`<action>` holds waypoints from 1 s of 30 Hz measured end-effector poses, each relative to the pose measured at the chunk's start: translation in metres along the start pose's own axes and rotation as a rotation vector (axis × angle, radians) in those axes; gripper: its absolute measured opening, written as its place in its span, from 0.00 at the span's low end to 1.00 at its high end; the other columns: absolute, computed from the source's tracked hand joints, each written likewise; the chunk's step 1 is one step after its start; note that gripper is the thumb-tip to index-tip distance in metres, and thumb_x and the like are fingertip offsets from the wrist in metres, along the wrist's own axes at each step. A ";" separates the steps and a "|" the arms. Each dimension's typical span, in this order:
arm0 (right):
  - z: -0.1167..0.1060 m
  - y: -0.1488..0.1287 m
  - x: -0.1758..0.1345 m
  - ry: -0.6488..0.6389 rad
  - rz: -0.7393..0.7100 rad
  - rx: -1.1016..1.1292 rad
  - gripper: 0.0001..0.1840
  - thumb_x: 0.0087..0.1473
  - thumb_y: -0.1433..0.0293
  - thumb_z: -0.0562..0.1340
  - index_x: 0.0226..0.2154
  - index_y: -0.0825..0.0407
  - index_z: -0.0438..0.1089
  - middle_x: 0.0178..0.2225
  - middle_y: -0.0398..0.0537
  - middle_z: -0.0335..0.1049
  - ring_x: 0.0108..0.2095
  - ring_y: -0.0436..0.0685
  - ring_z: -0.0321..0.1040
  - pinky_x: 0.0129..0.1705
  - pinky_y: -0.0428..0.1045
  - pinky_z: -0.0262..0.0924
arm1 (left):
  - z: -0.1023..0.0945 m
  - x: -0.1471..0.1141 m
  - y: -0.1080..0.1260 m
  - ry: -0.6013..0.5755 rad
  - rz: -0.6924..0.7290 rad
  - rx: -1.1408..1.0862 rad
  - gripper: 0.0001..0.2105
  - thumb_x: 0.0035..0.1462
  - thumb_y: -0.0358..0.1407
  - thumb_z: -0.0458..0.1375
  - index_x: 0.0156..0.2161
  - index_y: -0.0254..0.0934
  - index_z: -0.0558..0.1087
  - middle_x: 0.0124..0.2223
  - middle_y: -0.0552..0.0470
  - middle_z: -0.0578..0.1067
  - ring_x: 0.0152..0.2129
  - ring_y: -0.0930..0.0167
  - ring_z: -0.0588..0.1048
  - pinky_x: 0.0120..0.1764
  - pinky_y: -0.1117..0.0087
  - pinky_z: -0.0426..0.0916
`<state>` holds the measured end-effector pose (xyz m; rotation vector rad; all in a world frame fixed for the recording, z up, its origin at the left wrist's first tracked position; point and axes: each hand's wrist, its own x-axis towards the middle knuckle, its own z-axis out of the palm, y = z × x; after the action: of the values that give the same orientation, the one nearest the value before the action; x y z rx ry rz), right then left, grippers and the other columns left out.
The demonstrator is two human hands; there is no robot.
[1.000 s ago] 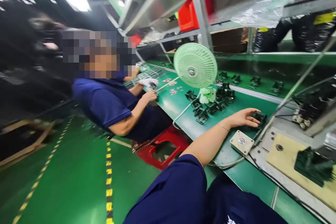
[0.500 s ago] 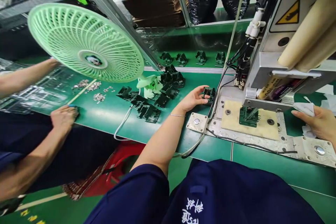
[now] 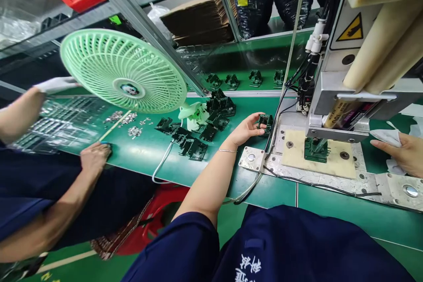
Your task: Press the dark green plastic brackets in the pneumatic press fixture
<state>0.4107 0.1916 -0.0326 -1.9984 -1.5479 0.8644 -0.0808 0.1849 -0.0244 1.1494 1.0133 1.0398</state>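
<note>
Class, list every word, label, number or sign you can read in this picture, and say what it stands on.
Yellow warning triangle, on the press housing: a sign, no words.
Yellow labels on the black bags: too small to read.
White characters on the navy clothing: upside down, unreadable.
Roll label under the press: blurred.

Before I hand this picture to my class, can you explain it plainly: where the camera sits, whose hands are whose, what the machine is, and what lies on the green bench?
The camera sits on a worker's head and looks down at that worker's own arms. The left hand grips a small dark plastic part beside a bench press with a warning triangle. A similar part sits on the beige pad under the press. The right hand rests at the right edge touching a white cloth; whether it grips the cloth cannot be told. On the green bench lie a heap of dark parts and a small green fan. The arms at the far left, one hand on the bench edge, belong to a co-worker.
</note>
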 end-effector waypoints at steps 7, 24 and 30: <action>-0.001 -0.004 -0.002 0.010 -0.004 0.011 0.40 0.25 0.36 0.67 0.33 0.50 0.76 0.29 0.45 0.71 0.33 0.60 0.65 0.34 0.55 0.55 | -0.002 0.001 0.000 -0.018 -0.006 0.005 0.33 0.41 0.31 0.74 0.55 0.44 0.71 0.55 0.47 0.70 0.40 0.72 0.74 0.43 0.70 0.70; -0.007 -0.018 -0.014 0.036 0.039 -0.037 0.38 0.25 0.36 0.68 0.30 0.49 0.74 0.26 0.42 0.67 0.29 0.56 0.61 0.31 0.53 0.52 | 0.005 -0.002 0.005 -0.014 0.019 0.024 0.31 0.40 0.31 0.74 0.52 0.42 0.72 0.55 0.47 0.71 0.39 0.72 0.74 0.44 0.70 0.70; -0.008 -0.021 -0.014 0.053 0.076 -0.063 0.37 0.24 0.36 0.68 0.29 0.48 0.73 0.26 0.42 0.65 0.28 0.55 0.60 0.31 0.54 0.53 | 0.003 -0.001 0.003 -0.038 0.031 0.003 0.31 0.41 0.30 0.73 0.52 0.44 0.72 0.53 0.49 0.70 0.40 0.73 0.74 0.44 0.70 0.71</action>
<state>0.4003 0.1833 -0.0096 -2.1194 -1.4956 0.7936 -0.0783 0.1833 -0.0214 1.1864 0.9701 1.0371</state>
